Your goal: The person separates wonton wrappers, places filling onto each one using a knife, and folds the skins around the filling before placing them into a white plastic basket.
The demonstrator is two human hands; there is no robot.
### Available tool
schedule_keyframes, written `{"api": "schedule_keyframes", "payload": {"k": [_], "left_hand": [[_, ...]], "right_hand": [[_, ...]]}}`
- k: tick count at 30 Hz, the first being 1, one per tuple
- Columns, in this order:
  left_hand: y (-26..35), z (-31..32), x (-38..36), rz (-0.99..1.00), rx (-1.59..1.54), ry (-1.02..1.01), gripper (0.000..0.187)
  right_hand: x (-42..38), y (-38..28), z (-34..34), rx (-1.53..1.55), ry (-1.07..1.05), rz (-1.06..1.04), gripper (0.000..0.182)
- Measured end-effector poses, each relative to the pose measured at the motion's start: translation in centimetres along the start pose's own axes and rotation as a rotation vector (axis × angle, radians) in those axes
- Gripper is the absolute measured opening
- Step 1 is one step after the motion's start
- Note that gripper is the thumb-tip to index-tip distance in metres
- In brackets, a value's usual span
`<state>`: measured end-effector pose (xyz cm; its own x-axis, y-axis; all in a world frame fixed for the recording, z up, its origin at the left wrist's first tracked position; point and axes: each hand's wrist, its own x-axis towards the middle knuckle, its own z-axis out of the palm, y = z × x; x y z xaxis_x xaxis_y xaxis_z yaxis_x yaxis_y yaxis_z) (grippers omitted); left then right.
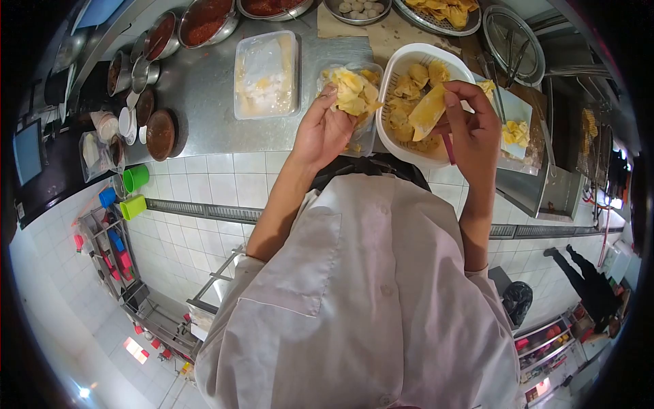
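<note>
Look, the right hand [470, 123] pinches a yellow strip [428, 112] over the white tub [426, 49]. The strip is long from one o'clock to seven o'clock. At its nine o'clock side, the left hand [327, 129] has its fingers closed on a yellow bunch [355, 92].

Your view: no readable text, labels, brands, numbers or signs.
</note>
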<state>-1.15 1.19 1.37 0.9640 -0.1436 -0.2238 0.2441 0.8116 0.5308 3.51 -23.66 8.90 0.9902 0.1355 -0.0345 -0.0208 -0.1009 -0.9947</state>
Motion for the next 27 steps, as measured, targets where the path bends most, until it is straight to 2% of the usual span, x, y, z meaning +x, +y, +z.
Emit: {"api": "schedule_keyframes", "payload": {"k": [3,6,9,10,13,16,21,25,27], "left_hand": [[0.0,0.2,0.1,0.033,-0.026,-0.045,0.049],[0.0,0.6,0.2,0.012,-0.041,-0.057,0.045],[0.0,0.6,0.0,-0.041,-0.068,-0.059,0.042],[-0.2,0.9,0.0,-0.052,-0.041,-0.021,0.041],[-0.1,2.2,-0.2,-0.052,0.042,0.005,0.039],[-0.2,2.7,-0.1,-0.039,0.059,0.003,0.042],[-0.3,2.2,-0.1,-0.041,0.047,-0.028,0.045],[-0.4,1.5,0.1,-0.06,0.034,0.011,0.045],[-0.6,0.2,0.2,-0.086,0.02,0.053,0.046]], "right_hand": [[-0.2,-1.7,0.9,0.049,-0.12,0.027,0.018],[-0.1,-3.8,1.9,0.146,-0.329,0.07,0.016],[1.8,-2.9,4.1,0.082,-0.35,-0.104,0.016],[3.0,-1.7,4.8,-0.075,-0.268,-0.257,0.016],[4.9,-2.1,5.4,-0.338,-0.218,-0.352,0.017],[5.4,-1.5,5.9,-0.302,-0.189,-0.222,0.019],[5.6,-0.3,6.4,-0.269,-0.167,-0.197,0.02],[5.4,0.1,5.9,-0.206,-0.129,-0.148,0.024],[5.0,2.2,3.8,-0.271,-0.055,-0.174,0.026]]}}
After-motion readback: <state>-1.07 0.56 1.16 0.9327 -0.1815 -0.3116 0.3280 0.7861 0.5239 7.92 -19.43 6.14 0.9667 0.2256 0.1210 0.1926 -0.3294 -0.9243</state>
